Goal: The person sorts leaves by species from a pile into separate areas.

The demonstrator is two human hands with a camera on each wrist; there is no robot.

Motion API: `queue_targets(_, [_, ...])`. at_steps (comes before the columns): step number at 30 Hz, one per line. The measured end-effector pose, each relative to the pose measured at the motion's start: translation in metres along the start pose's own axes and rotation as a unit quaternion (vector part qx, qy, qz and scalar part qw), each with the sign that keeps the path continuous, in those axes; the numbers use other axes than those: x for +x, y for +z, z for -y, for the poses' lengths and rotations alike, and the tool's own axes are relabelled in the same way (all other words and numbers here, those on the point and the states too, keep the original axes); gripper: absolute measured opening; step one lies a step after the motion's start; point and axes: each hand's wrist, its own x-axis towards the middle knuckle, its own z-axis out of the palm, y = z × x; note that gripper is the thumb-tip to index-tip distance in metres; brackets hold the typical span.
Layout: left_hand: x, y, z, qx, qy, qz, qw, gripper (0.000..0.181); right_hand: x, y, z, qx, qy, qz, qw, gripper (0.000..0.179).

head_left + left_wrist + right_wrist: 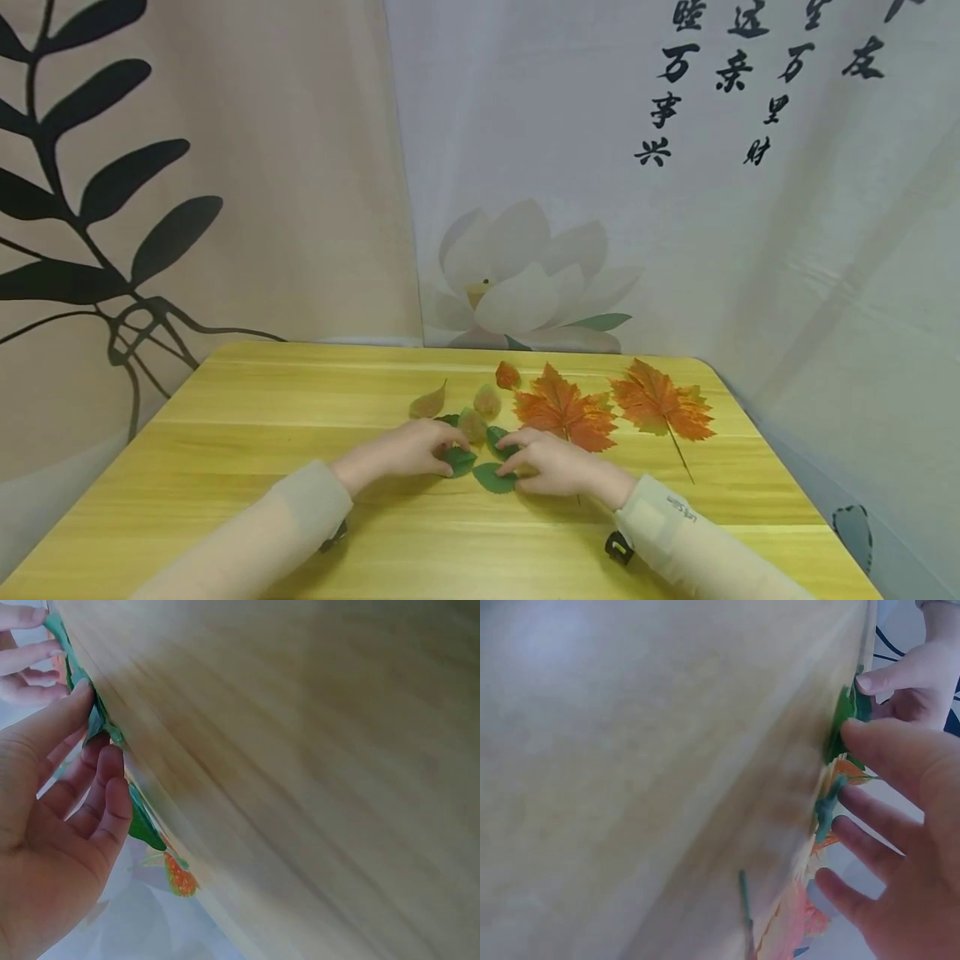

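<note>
Behind both hands hangs a pale cloth backdrop [300,192] printed with dark foliage, a white lotus and black characters, and in front of it spreads a yellow wood-grain counter [262,408]. Cream long sleeves [240,529] cover the arms behind each wrist. Pinched lightly between thumb and fingers of the left hand [401,450] is an oval green leaf with a smooth surface [461,461]. To its right, the right hand [562,468] is loosely spread, its fingertips at two more oval green leaves, the farther one [497,440] and the nearer one [492,478]; no firm grip shows. Just beyond the right hand lies a large orange-red maple leaf [558,408], and off to that hand's right is a second orange maple leaf [660,400] with a long stem. Ahead of the left hand are a yellowish-green pointed leaf [427,405], two rounded leaves tinged with red [487,402] and a partly hidden dark green leaf [449,419]. Farther ahead, between the hands, sits a small rust-red leaf [507,375].
</note>
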Motion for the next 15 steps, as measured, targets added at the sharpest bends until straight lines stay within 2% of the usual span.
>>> queue_targets(9, [0.004,0.0023,0.0022,0.012,-0.005,0.0,0.9999,0.037,0.0039,0.0051,-0.003,-0.022,-0.03,-0.089,0.9953,0.014])
queue_targets(12, [0.0054,0.0033,0.003,0.017,-0.009,0.0,0.9998,0.036,0.0061,0.0047,-0.0019,-0.004,-0.016,-0.101,0.9947,0.011])
queue_targets(15, [0.006,0.0043,0.0026,0.016,-0.008,0.001,0.9998,0.036,0.0085,0.0045,-0.0007,0.043,0.012,-0.106,0.9934,0.01])
